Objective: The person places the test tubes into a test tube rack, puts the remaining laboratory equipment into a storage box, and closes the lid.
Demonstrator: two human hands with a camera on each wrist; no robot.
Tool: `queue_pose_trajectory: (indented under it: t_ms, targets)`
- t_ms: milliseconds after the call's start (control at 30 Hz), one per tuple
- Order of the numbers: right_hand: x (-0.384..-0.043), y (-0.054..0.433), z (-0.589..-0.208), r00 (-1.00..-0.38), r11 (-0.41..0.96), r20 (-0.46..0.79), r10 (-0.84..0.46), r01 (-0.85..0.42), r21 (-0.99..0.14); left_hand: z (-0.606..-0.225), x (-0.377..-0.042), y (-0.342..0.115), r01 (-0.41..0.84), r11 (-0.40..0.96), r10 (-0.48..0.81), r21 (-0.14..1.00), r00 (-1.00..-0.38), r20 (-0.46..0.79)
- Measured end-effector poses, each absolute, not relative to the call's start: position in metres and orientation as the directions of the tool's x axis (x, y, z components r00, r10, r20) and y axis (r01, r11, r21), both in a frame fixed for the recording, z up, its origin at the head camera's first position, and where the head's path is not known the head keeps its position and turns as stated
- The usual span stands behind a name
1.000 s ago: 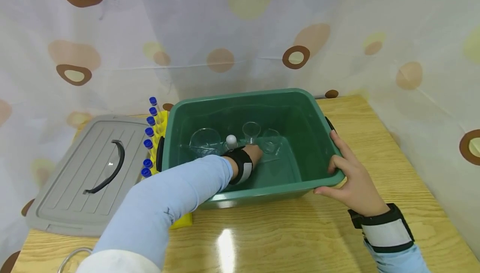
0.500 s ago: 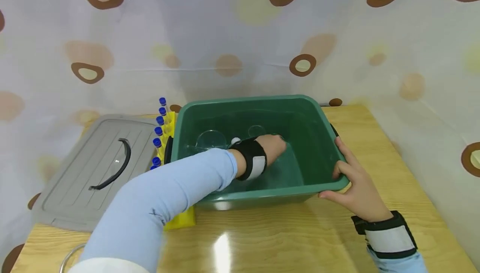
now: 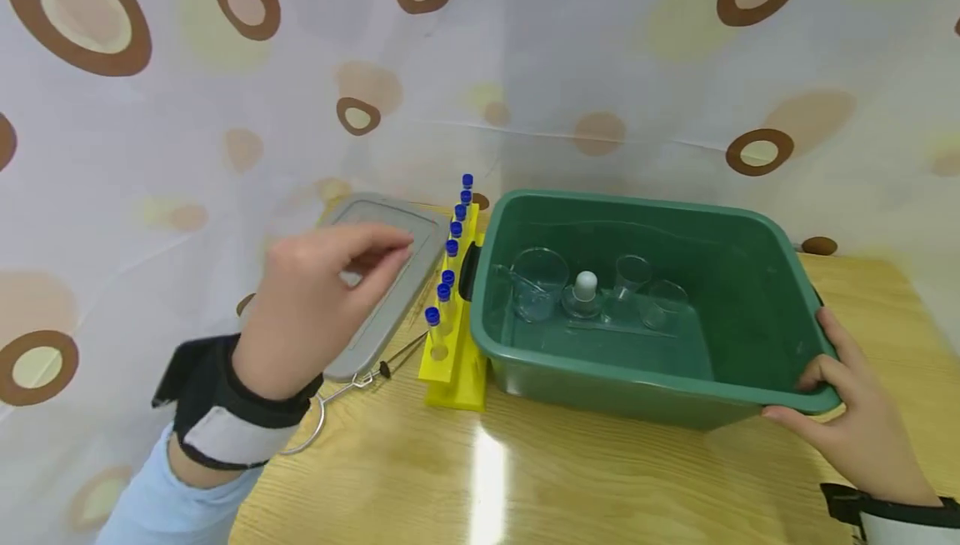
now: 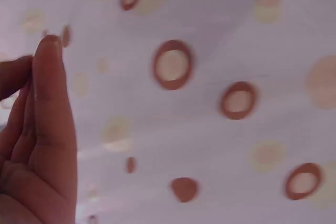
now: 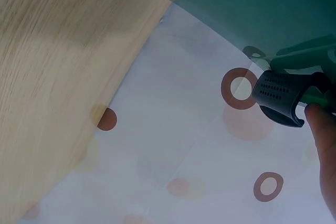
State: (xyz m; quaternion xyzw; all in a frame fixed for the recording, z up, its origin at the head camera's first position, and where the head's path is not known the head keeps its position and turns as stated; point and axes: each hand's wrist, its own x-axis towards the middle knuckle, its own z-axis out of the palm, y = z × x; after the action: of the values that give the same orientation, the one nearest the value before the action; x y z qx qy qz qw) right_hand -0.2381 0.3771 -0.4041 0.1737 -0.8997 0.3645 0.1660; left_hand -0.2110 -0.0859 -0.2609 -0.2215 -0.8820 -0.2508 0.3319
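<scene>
My right hand [image 3: 862, 412] grips the near right corner of a green plastic bin [image 3: 600, 395], fingers over the rim and thumb outside. Raised at the left, in front of the grey lid [image 3: 386, 312], is my left hand [image 3: 307, 299]. Its thumb and fingertips come close together in the left wrist view, and nothing shows between them. Inside the bin stand a glass beaker [image 3: 536, 299] with a glass rod [image 3: 525, 280], a white-capped glass spirit lamp [image 3: 584, 288], a conical glass [image 3: 632, 272] and a smaller clear glass vessel [image 3: 665, 305].
A yellow rack [image 3: 459, 378] of several blue-capped test tubes [image 3: 444, 299] stands along the bin's left side. A metal ring with a rod [image 3: 322, 416] lies near the lid. Patterned cloth [image 3: 540, 70] hangs behind. The bin's black handle [image 5: 281, 93] shows in the right wrist view.
My left hand has come out of the bin and moved up and left. My right hand keeps its grip on the bin corner. The head view has turned left.
</scene>
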Motion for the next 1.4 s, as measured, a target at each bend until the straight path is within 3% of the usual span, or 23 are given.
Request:
queue_pose_trajectory:
  t_ms: [100,167,267,333,500,733,1167,1400]
  targets:
    - [-0.234,0.387,-0.404,-0.875,0.691,0.454,-0.170,-0.434,-0.578,-0.317,-0.206,-0.110,0.333,0.880,0.153,0.338,-0.873,0.463]
    - [-0.231,0.393,-0.404,-0.867,0.696,0.471,-0.162,-0.439,-0.568,-0.358,-0.207,-0.124,0.171,0.925,0.074,0.340,-0.957,0.280]
    - [-0.228,0.398,-0.404,-0.860,0.702,0.486,-0.158,-0.444,-0.556,-0.409,-0.210,-0.141,-0.014,0.952,-0.043,0.306,-0.995,0.086]
    - [-0.225,0.401,-0.405,-0.858,0.704,0.490,-0.157,-0.445,-0.553,-0.436,-0.214,-0.148,-0.062,0.960,-0.078,0.272,-0.996,0.049]
    - [-0.221,0.401,-0.407,-0.852,0.714,0.501,-0.151,-0.445,-0.541,-0.475,-0.220,-0.156,-0.017,0.983,-0.039,0.183,-0.992,0.118]
    - [-0.227,0.391,-0.405,-0.895,0.720,0.424,-0.138,-0.385,-0.578,-0.484,-0.215,-0.164,0.006,0.992,-0.022,0.129,-0.977,0.213]
    - [-0.246,0.373,-0.397,-0.870,0.655,0.453,-0.194,-0.459,-0.601,-0.446,-0.194,-0.182,-0.086,0.972,-0.152,0.218,-0.939,0.310]
    - [-0.238,0.375,-0.400,-0.868,0.638,0.456,-0.195,-0.465,-0.613,-0.395,-0.173,-0.170,-0.082,0.961,-0.210,0.264,-0.837,0.506]
